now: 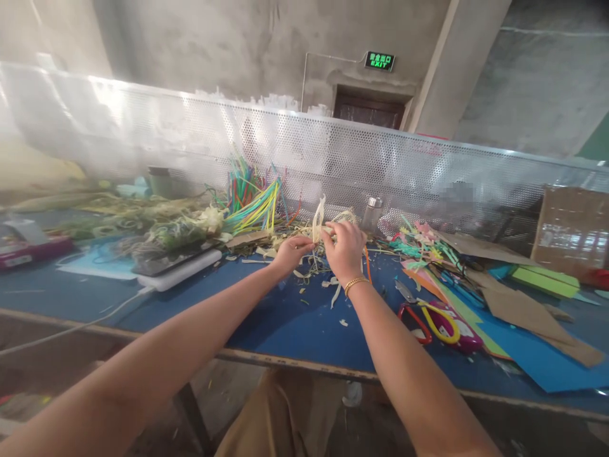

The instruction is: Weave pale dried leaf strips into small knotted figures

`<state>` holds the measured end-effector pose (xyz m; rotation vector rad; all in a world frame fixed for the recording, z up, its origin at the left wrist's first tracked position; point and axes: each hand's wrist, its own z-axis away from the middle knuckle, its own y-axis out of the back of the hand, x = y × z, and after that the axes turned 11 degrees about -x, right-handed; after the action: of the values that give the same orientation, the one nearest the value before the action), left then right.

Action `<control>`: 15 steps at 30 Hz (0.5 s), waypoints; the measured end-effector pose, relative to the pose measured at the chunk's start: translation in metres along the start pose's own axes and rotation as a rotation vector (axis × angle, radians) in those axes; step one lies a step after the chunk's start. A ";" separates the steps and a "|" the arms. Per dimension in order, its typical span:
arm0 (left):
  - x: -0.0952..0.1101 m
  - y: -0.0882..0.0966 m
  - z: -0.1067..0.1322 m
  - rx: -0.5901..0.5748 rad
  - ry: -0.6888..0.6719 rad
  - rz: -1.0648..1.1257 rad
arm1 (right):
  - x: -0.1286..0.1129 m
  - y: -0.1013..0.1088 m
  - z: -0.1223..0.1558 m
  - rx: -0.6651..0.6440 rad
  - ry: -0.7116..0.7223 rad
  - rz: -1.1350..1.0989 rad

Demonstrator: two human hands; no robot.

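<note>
Between my two hands a pale, cream-coloured strip (318,221), like dried husk or leaf, stands upright above the blue table. Its lower end is pinched by my left hand (294,252), thumb and forefinger together. My right hand (345,246), with a gold bracelet at the wrist, has bent fingers closed at the strip's right side; its fingertips are partly hidden. Scraps of pale strips and stalks (309,270) lie on the table beneath and behind both hands. An orange pipe cleaner (368,263) rests just right of my right wrist.
Colourful pipe cleaners (259,203) are heaped at the back. Scissors with red and yellow handles (445,322) lie on the right beside coloured paper sheets (533,343) and cardboard (528,311). A glass bottle (372,214) stands behind. Left are a white power bank-like device (183,270) and tangled fibres (166,231).
</note>
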<state>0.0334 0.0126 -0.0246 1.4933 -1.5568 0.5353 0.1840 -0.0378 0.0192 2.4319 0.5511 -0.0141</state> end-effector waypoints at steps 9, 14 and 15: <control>-0.004 0.004 -0.006 -0.111 -0.136 -0.207 | 0.007 -0.021 0.002 -0.158 -0.045 -0.322; -0.004 0.001 -0.004 -0.135 -0.048 -0.149 | 0.008 -0.027 0.002 -0.165 -0.093 -0.470; -0.005 0.001 -0.004 -0.125 -0.014 -0.112 | 0.008 -0.028 0.002 -0.159 -0.095 -0.484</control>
<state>0.0332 0.0187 -0.0263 1.4809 -1.4799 0.3576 0.1803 -0.0163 -0.0002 2.0808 1.0405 -0.2756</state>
